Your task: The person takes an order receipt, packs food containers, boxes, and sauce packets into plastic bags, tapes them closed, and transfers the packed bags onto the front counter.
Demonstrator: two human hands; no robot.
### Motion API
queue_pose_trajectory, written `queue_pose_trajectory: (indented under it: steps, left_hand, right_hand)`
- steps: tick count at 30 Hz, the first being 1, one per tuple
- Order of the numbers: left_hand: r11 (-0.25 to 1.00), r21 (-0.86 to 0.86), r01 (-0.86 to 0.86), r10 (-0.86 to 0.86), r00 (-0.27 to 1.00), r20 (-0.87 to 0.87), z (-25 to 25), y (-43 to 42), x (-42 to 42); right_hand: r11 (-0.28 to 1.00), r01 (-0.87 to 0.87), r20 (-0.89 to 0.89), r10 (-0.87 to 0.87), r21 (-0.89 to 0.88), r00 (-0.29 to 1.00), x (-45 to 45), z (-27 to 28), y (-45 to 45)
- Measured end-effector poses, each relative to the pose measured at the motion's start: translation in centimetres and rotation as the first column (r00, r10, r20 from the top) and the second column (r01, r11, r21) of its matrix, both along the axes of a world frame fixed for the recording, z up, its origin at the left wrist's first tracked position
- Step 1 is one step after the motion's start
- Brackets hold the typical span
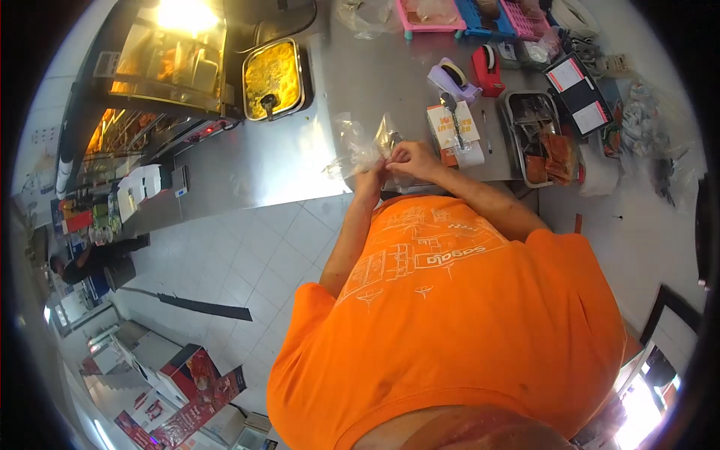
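- Clear plastic (358, 148) stands up just beyond the fingertips of both hands, at the near edge of the metal table (375, 75); its lower end runs in between the fingers.
- The left hand (368, 185) is closed, its fingers curled in and gripping the bottom of the plastic from the left.
- The right hand (415, 160) is bent inward, thumb and forefinger pinching at the same spot; its fingertips meet or nearly meet those of the left hand.
- The plastic is thin, see-through and crumpled, with bright glints. It spreads into two raised parts: a wider, whitish one above the left hand and a narrower one with a golden-brown tint next to the right hand. Whether this is one bag or two, I cannot tell.
- Just right of the right hand lies a white and orange printed packet (436, 117) with a dark spoon (454, 124) across it; a pen (487, 133) lies beside it.
- Farther right, a metal tray (511, 120) holds reddish-brown packets (557, 154).
- Beyond the packet stand a purple tape dispenser (466, 90) and a red tape dispenser (489, 81).
- Well to the left of the plastic, a steel pan (302, 75) holds yellow food (271, 71).
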State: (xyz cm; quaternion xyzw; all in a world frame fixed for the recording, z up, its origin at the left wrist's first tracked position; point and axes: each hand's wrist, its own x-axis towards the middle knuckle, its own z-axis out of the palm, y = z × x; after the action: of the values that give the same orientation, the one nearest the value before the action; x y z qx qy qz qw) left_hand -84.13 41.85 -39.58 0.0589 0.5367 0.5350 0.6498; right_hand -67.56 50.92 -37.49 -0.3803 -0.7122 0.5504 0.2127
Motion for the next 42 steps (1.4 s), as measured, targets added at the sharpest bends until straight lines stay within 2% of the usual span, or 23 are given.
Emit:
queue_pose_trajectory:
  steps: [2, 6, 9, 11, 13, 15, 16, 17, 18, 19, 21, 22, 23, 25, 26, 28, 29, 30, 32, 36, 38, 40, 42]
  left_hand:
    - [1.000, -0.016, -0.020, 0.020, 1.000, -0.004, 0.3, 0.1, 0.1]
    - [0.997, 0.003, -0.071, 0.071, 0.996, -0.051, 2.5, 0.4, 0.3]
    - [0.969, 0.099, 0.227, -0.151, 0.859, -0.489, 2.7, 0.8, -2.0]
    - [0.893, 0.065, 0.445, -0.254, 0.618, -0.744, 2.7, 0.9, -3.8]
    - [0.783, 0.041, 0.620, -0.147, 0.248, -0.958, 2.5, 1.6, -5.5]
    - [0.699, 0.082, 0.710, 0.277, -0.164, -0.947, -0.2, 2.5, -8.7]
    - [0.671, 0.125, 0.731, 0.508, -0.330, -0.796, -2.2, 2.6, -10.4]
    - [0.790, 0.171, 0.589, 0.169, 0.059, -0.984, 0.4, 3.1, -9.9]
    - [0.890, 0.082, 0.449, -0.162, 0.480, -0.862, 3.1, 3.6, -9.1]
    - [0.931, 0.103, 0.350, -0.097, 0.509, -0.855, 2.9, 3.7, -8.7]
    - [0.975, 0.128, 0.180, 0.002, 0.575, -0.818, 1.2, 3.5, -8.3]
    - [0.985, 0.132, 0.112, 0.036, 0.613, -0.789, 0.3, 3.5, -8.1]
    - [1.000, 0.004, 0.006, 0.000, 0.527, -0.850, 2.7, 3.1, -5.8]
    - [0.987, 0.009, -0.158, 0.086, 0.489, -0.868, 3.2, 2.1, -2.3]
    - [0.979, 0.017, -0.201, 0.108, 0.450, -0.887, 2.7, 1.6, -1.0]
    - [0.984, 0.101, -0.148, 0.155, 0.418, -0.895, 1.0, 0.0, 1.6]
    - [0.990, 0.084, -0.114, 0.125, 0.427, -0.896, 1.5, -0.6, 3.3]
    - [0.994, 0.069, -0.079, 0.097, 0.431, -0.897, 2.2, -1.0, 4.7]
    - [0.998, 0.064, -0.007, 0.063, 0.335, -0.940, 1.2, -1.8, 5.5]
    - [0.990, -0.050, 0.128, -0.078, 0.222, -0.972, 3.0, -3.5, 6.8]
    - [0.987, -0.092, 0.130, -0.122, 0.246, -0.962, 2.4, -4.0, 6.3]
    - [0.986, -0.112, 0.123, -0.142, 0.271, -0.952, 2.5, -4.4, 6.6]
    - [0.988, -0.106, 0.111, -0.135, 0.308, -0.942, 2.9, -4.7, 8.0]
  right_hand:
    - [0.999, -0.016, 0.085, 0.012, 0.049, 0.996, -0.1, 1.4, 0.2]
    - [0.899, -0.262, 0.464, 0.076, 0.351, 0.882, -1.1, 3.1, 0.9]
    - [0.810, -0.424, 0.563, 0.144, 0.405, 0.814, -1.8, 5.7, 2.6]
    - [0.760, -0.492, 0.625, 0.146, 0.425, 0.766, -2.4, 6.4, 4.4]
    - [0.795, -0.447, 0.619, 0.117, 0.410, 0.776, -4.0, 3.6, 5.9]
    - [0.859, -0.282, 0.542, 0.005, 0.428, 0.840, -5.0, 2.7, 6.9]
    - [0.866, -0.185, 0.473, -0.065, 0.463, 0.879, -4.5, 3.3, 7.0]
    - [0.877, -0.093, 0.390, -0.112, 0.471, 0.914, -3.0, 4.4, 7.2]
    - [0.880, -0.002, 0.304, -0.162, 0.475, 0.939, -1.2, 6.6, 7.5]
    - [0.876, 0.086, 0.216, -0.211, 0.474, 0.953, 0.8, 8.6, 7.8]
    - [0.731, 0.473, -0.138, -0.471, 0.492, 0.871, 7.3, 10.6, 8.8]
    - [0.534, 0.613, -0.252, -0.599, 0.582, 0.760, 11.5, 12.8, 8.9]
    - [0.315, 0.708, -0.334, -0.713, 0.633, 0.616, 16.0, 12.8, 9.4]
    - [0.172, 0.885, -0.379, -0.856, 0.433, 0.351, 26.4, 12.2, 9.9]
    - [0.009, 0.874, -0.434, -0.866, 0.486, 0.250, 32.9, 10.3, 10.2]
    - [-0.305, 0.838, -0.095, -0.951, 0.452, -0.295, 45.4, 4.6, 10.1]
    - [-0.352, 0.814, 0.050, -0.906, 0.463, -0.420, 51.4, 1.7, 8.8]
    - [-0.191, 0.911, 0.360, -0.874, 0.366, -0.328, 57.0, 0.5, 6.6]
    - [-0.086, 0.907, 0.666, -0.652, 0.411, -0.363, 64.7, -3.6, 5.3]
    - [-0.097, 0.976, 0.722, -0.659, 0.195, -0.210, 72.5, -10.8, 4.1]
    - [-0.106, 0.989, 0.768, -0.624, 0.099, -0.144, 75.1, -15.1, 5.6]
    - [0.118, 0.974, 0.761, -0.645, 0.193, -0.073, 72.3, -12.3, 5.4]
    - [0.091, 0.978, 0.730, -0.679, 0.188, -0.078, 71.6, -11.5, 5.7]
